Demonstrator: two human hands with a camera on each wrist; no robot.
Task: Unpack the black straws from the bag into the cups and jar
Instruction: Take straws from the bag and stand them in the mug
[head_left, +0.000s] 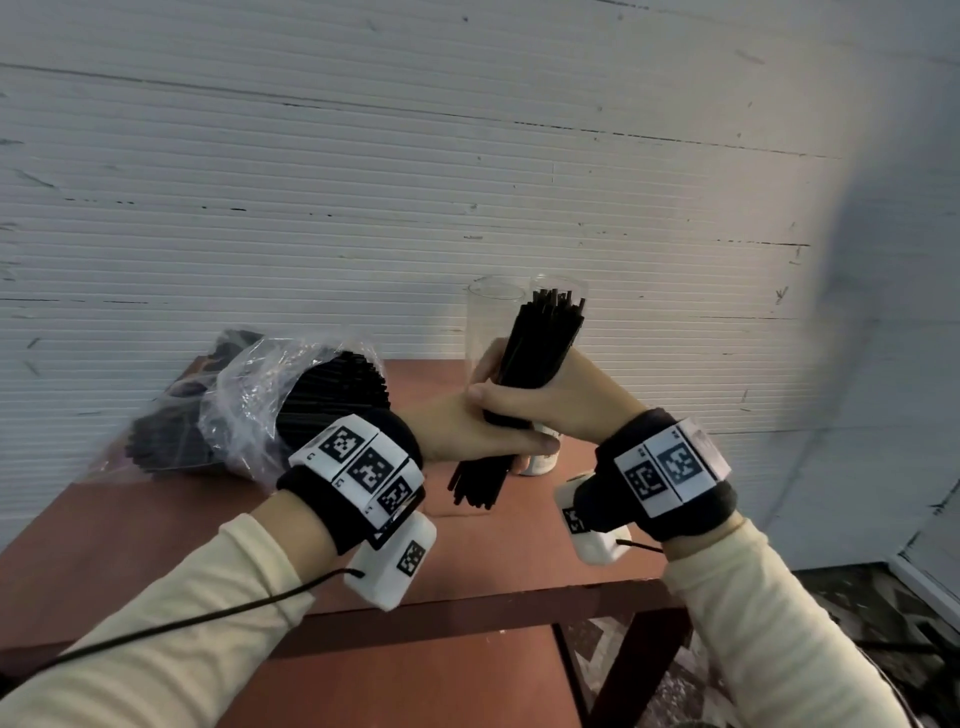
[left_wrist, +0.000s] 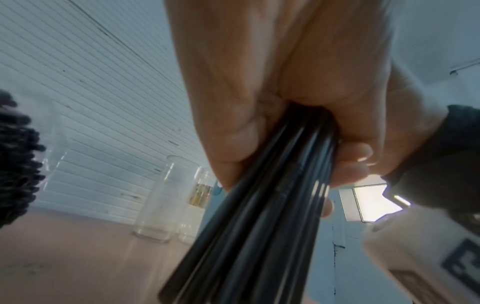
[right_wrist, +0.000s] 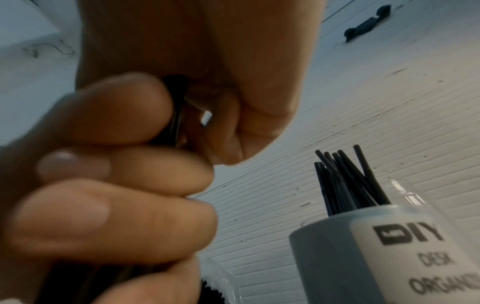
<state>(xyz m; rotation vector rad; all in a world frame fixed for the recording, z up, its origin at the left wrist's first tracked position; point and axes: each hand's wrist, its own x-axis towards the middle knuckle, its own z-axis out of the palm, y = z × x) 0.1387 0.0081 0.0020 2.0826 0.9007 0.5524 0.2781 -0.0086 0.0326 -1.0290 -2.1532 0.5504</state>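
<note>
My hands hide the middle of the straw bundle (head_left: 540, 358). Both the left hand (head_left: 467, 431) and right hand (head_left: 540, 400) clamp around it at frame centre (bag (head_left: 270, 395) lies left on the bench (head_left: 171, 519)), in front of the cups (head_left: 493, 322).

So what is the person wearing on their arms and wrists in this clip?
Both arms have cream long sleeves. Each wrist carries a black fabric band: the left wrist band and the right wrist band both bear white square panels printed with black coded markers. Under each wrist hangs a white boxy camera unit, also marker-tagged, with a thin black cable trailing back along the sleeve.
</note>
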